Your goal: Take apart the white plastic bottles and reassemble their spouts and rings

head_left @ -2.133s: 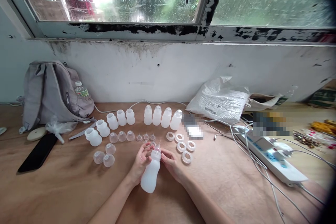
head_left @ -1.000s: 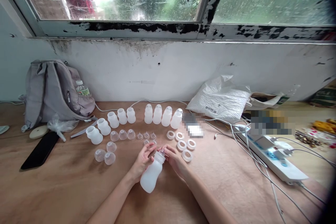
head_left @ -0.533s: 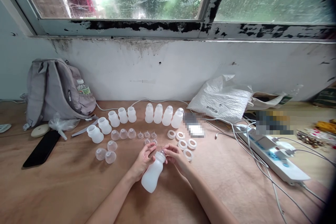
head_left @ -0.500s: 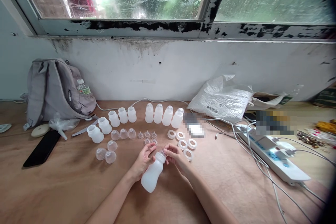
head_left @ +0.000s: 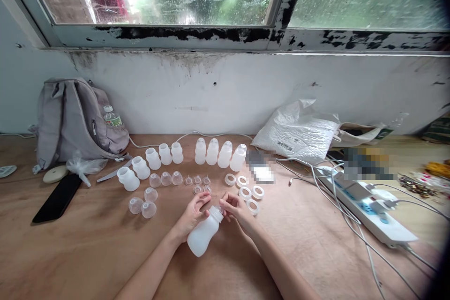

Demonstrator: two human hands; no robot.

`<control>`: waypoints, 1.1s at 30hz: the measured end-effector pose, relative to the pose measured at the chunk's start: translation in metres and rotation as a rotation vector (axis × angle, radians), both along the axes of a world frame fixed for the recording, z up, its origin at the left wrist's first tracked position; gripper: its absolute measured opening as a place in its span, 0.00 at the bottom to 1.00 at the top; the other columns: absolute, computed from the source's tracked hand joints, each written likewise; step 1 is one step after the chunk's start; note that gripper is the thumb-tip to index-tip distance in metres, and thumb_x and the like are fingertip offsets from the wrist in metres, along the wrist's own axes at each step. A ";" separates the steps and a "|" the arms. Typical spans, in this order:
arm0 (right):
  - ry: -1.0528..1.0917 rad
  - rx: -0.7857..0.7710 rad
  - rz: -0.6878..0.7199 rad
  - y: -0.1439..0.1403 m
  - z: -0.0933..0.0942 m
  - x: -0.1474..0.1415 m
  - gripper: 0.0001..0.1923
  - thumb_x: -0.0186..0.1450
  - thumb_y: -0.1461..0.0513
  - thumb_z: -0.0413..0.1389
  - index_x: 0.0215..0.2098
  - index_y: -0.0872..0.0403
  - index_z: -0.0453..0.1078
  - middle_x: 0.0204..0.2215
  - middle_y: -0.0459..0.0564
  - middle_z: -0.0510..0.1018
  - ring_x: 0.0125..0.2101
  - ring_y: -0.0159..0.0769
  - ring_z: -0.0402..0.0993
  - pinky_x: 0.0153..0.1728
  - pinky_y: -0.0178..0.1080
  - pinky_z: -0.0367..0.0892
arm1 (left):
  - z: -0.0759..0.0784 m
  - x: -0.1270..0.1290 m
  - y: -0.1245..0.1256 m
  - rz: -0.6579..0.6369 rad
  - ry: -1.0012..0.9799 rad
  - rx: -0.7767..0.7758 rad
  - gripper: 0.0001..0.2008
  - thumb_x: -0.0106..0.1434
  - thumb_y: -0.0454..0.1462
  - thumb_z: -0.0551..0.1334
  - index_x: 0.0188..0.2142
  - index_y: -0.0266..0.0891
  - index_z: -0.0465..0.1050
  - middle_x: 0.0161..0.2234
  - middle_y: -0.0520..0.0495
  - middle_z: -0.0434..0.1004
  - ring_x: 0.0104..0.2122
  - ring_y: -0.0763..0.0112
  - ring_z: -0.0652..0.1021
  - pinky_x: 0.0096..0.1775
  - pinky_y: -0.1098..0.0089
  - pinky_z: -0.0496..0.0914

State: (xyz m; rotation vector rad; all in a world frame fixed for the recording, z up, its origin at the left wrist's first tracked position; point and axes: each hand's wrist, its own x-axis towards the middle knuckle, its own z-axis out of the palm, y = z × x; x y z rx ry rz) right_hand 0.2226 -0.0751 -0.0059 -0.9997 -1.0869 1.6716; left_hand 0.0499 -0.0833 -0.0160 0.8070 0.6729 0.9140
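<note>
My left hand is closed around a frosted white baby bottle, held tilted with its neck up to the right. At the bottle's mouth, the fingers of my right hand pinch a small clear nipple, mostly hidden by the fingertips. Several more clear nipples lie just beyond my left hand. White collar rings are laid out close to my right hand. Clear dome caps sit to the left.
Open-necked bottles stand in a curve at the back left, with capped bottles to their right. A black phone and grey backpack are on the left. A power strip with cables and a plastic mailer occupy the right.
The bottle tilts slightly more, its base shifting a little left and its mouth turning toward my right hand. Both hands keep nearly the same places.
</note>
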 end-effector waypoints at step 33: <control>0.220 0.102 -0.045 -0.006 0.008 0.001 0.13 0.55 0.59 0.59 0.39 0.52 0.70 0.38 0.52 0.74 0.40 0.39 0.68 0.40 0.40 0.62 | 0.016 0.013 -0.018 0.026 0.351 0.184 0.16 0.50 0.45 0.63 0.28 0.32 0.67 0.22 0.51 0.67 0.20 0.76 0.69 0.21 0.76 0.62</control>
